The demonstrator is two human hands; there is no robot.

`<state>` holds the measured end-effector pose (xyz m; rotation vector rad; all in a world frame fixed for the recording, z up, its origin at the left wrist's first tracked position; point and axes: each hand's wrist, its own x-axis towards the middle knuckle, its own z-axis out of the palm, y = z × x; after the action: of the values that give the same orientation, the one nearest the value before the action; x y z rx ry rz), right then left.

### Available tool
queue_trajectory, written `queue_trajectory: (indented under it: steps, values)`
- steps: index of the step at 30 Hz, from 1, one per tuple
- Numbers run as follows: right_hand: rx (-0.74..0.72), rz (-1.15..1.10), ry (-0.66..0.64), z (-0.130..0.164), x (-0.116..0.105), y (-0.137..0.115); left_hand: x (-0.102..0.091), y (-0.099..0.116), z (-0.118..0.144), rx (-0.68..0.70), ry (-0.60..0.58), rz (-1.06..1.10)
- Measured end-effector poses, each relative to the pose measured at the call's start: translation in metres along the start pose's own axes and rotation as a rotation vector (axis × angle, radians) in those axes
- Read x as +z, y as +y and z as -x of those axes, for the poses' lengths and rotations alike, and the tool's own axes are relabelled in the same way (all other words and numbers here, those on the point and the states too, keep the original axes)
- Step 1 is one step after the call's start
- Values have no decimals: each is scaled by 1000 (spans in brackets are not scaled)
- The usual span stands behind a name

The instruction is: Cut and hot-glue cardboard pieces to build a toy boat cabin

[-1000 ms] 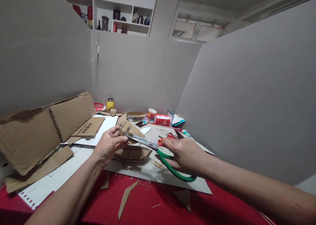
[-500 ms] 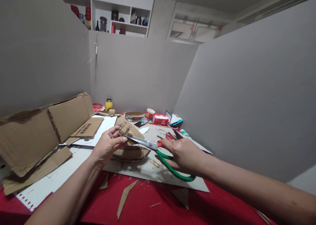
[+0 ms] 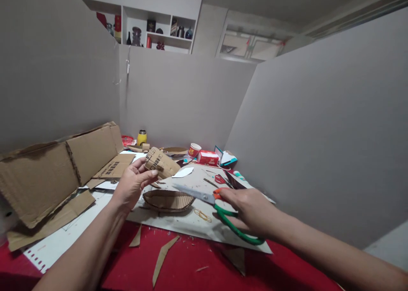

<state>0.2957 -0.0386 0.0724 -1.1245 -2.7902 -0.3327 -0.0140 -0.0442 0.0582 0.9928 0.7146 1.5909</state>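
The left hand [image 3: 131, 184] pinches a cardboard piece [image 3: 161, 163] between thumb and fingers — the piece sticks up just beyond the fingertips. The right hand [image 3: 251, 210] grips the scissors [image 3: 219, 210] by their green handles — blades clear of the cardboard, below it.

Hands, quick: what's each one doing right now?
Left hand: closed on a printed cardboard piece, lifted off the table.
Right hand: closed on green-handled scissors, blades clear of the cardboard.
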Motion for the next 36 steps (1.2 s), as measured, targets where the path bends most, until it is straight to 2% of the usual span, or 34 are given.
queue_trajectory:
  steps: [6, 10, 12, 15, 16, 19, 21, 26, 30, 36]
  values:
    - [1, -97, -217, -3, 31, -13, 2, -3, -1, 18, 8, -11]
    - [-11, -274, -326, -9, 27, -11, 1, -6, -2, 22, 9, -18]
    - [-26, -336, -271, -12, 17, -11, 0, -6, -3, 13, -3, -24]
    - [-11, -436, 44, -25, 1, -20, 3, -7, -1, -13, -37, -46]
    - [-11, -555, 144, -32, -4, -26, 4, -8, -1, -20, -48, -57]
    - [51, -924, 287, -58, -12, -45, 7, -11, 1, -25, -72, -93]
    - [91, -1037, 290, -74, -15, -56, 9, -13, 3, -15, -92, -115]
    - [131, -1037, 255, -98, -14, -64, 10, -14, 5, 14, -122, -164]
    - [52, -1094, 196, -101, -14, -65, 15, -11, 7, 31, -115, -188]
    - [61, -1148, 307, -98, -1, -76, 25, -7, 14, 60, -97, -188]
